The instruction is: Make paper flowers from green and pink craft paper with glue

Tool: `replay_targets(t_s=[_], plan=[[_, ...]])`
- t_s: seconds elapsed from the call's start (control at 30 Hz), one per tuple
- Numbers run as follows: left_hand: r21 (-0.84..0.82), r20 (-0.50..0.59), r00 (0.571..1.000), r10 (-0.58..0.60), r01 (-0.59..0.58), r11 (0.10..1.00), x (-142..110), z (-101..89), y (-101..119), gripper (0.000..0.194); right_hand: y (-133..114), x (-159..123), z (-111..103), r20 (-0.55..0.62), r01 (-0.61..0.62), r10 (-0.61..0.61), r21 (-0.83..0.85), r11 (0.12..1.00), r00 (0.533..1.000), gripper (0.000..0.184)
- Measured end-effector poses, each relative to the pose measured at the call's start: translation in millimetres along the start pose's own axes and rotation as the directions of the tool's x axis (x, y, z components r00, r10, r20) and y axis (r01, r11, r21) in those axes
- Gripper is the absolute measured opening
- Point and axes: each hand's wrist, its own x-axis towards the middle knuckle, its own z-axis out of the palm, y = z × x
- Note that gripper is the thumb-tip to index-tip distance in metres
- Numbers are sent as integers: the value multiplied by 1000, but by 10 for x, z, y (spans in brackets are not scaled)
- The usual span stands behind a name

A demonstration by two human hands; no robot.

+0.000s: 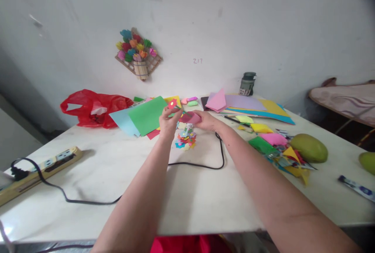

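Observation:
My left hand (168,122) is raised over the white table (190,198), fingers pinched on a small red paper flower (172,104) with a pale centre. Just right of it, my right hand (205,120) is closed round a pink tool (191,117), possibly a glue gun, whose black cord (205,165) loops across the table. Below both hands lies a small heap of several coloured paper cut-outs (185,138).
Green and blue paper sheets (143,116) and a red plastic bag (93,108) lie left. Stacked coloured sheets (252,106), a dark jar (247,84), paper scraps (275,147) and two green mangoes (309,147) lie right. A power strip (38,169) sits near the left edge.

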Motion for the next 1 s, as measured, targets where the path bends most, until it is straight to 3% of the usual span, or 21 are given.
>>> replay_targets(t_s=[0.1, 0.33, 0.47, 0.7, 0.87, 1.0], plan=[[-5, 84, 995, 49, -48, 999, -43, 29, -2, 24, -14, 7, 32, 0, -3, 3, 88, 996, 1000, 45], [-86, 173, 981, -92, 108, 990, -71, 13, 0, 54, -214, -9, -31, -119, -52, 72, 163, 985, 990, 45], [-122, 267, 959, -98, 135, 983, -78, 9, -27, 59, -260, 23, -29, -180, -45, 105, 309, 950, 978, 42], [-155, 494, 850, -182, 292, 944, -104, 16, -21, 60, -289, 58, 128, -145, -39, 199, 708, 705, 969, 37], [-183, 596, 776, -207, 383, 906, -122, -18, -40, 62, -397, 45, 174, -105, -56, 243, 815, 576, 964, 39], [-146, 611, 757, -233, 397, 906, -127, -28, -74, 52, -422, 43, 191, -105, -39, 242, 850, 525, 965, 37]])
